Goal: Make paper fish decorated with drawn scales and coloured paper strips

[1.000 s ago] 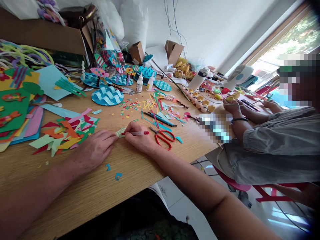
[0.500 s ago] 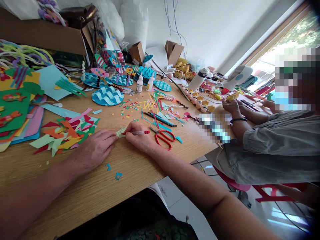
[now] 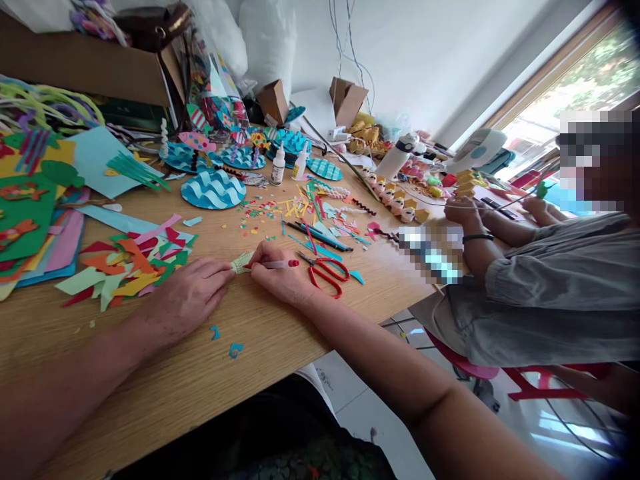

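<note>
Red-handled scissors [image 3: 330, 272] noted on the table [image 3: 280, 347], just beside the right hand [image 3: 275, 273] on its right side. Dark and blue pens [image 3: 320, 239] lie beyond them, farther from the wearer. A heap of coloured paper scraps [image 3: 125, 273] sits beyond and left of the left hand [image 3: 187, 293]; two small blue scraps [image 3: 236, 350] lie nearer the wearer than both hands. Past the grip stand a wave-patterned blue disc [image 3: 213, 189] and white glue bottles [image 3: 279, 165]. A co-worker's hand [image 3: 463, 210] is well apart, to the far right.

Right hand: closed narrowly on a red-capped marker [image 3: 280, 265], its fingers hiding part of the work. Left hand: fingertips together on the near-left end of the pale green piece [image 3: 241, 263]; whether they pinch it cannot be told. The piece lies between the two hands, directly at the fingertips of both
</note>
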{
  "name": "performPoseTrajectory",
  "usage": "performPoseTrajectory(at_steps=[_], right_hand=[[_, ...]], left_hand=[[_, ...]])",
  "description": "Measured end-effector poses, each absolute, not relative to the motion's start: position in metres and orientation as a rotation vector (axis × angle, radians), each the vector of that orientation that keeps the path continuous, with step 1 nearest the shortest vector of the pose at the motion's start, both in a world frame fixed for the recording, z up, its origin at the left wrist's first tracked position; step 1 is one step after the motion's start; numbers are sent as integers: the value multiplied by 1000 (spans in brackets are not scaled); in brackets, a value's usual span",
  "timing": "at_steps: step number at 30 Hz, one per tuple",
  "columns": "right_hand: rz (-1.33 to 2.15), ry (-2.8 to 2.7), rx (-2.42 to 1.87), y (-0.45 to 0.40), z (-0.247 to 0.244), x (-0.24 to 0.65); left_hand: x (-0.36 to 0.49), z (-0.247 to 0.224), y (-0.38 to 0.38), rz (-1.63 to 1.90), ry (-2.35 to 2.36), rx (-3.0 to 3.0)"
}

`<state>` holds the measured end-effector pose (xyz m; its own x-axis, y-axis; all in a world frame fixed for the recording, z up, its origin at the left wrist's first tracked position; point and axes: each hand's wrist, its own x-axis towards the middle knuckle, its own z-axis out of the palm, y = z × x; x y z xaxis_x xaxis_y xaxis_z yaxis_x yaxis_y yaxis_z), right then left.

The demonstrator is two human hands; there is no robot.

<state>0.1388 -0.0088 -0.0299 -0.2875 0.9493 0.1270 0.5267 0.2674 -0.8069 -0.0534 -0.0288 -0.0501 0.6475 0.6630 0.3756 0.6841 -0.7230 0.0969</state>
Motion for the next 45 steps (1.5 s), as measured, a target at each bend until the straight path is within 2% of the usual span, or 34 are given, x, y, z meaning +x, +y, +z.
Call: performPoseTrajectory(at_steps=[45], right_hand=[[898, -1929, -1335, -12, -26, 141]], left_hand=[[-51, -47, -29, -576, -1221, -2799]])
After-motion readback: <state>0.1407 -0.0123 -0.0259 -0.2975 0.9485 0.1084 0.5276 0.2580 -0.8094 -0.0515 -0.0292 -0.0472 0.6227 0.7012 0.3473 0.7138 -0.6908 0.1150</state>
